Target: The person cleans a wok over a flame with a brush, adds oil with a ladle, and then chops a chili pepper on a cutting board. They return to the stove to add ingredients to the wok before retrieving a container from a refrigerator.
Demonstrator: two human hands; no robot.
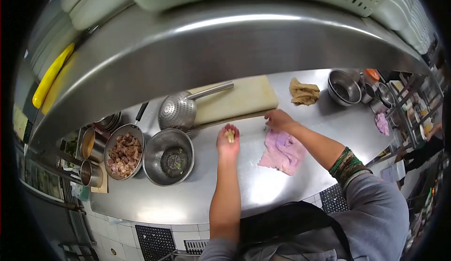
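Two hands over steel counter (pixel 263 190): left hand (pixel 228 143) gripping ginger (pixel 229 134), right hand (pixel 279 119) beside pink cloth (pixel 283 151).

Counter (pixel 263 185): brushed steel, dull sheen, streaky glare. Empty bowl (pixel 168 156) and perforated skimmer (pixel 177 111) near its back edge: polished metal. Cutting board (pixel 237 100): matt pale plastic, looks scuffed. Pink cloth (pixel 283 151): soft, nappy, crumpled. Overhead shelf (pixel 211 40): glossy steel.

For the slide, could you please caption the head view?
Left hand holds a pale food piece; right hand touches the cutting board.
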